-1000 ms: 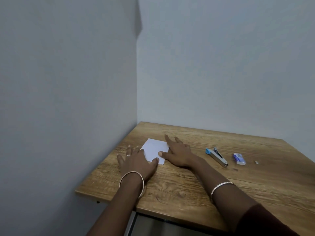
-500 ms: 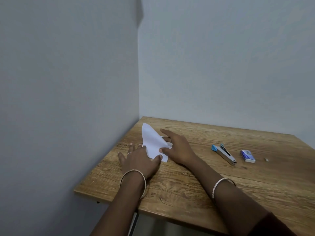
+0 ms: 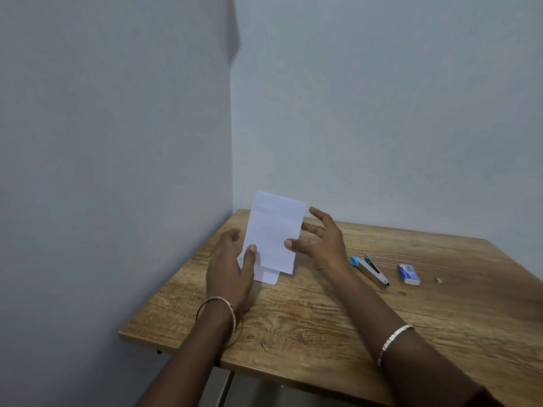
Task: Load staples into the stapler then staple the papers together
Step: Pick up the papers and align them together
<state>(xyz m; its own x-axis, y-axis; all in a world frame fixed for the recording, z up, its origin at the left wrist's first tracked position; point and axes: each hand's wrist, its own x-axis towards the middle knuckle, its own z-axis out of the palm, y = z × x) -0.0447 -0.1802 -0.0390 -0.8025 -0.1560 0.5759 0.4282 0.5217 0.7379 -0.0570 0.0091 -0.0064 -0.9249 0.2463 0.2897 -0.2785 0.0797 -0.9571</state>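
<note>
White papers (image 3: 271, 233) stand almost upright above the wooden table (image 3: 338, 312) near its far left corner. My left hand (image 3: 232, 268) grips their lower left edge, thumb on the front. My right hand (image 3: 321, 240) is at their right edge with the thumb touching the sheet and the fingers spread apart. A silver stapler (image 3: 370, 270) with a blue end lies on the table to the right of my right hand. Further right sits a small blue staple box (image 3: 408, 274).
A tiny pale scrap (image 3: 438, 279) lies right of the staple box. Grey walls meet at the corner behind the table and close off its left and far sides. The table's front edge runs below my forearms.
The papers lay flat under both hands, then were lifted off the table and now stand upright. My right hand has opened beside them.
</note>
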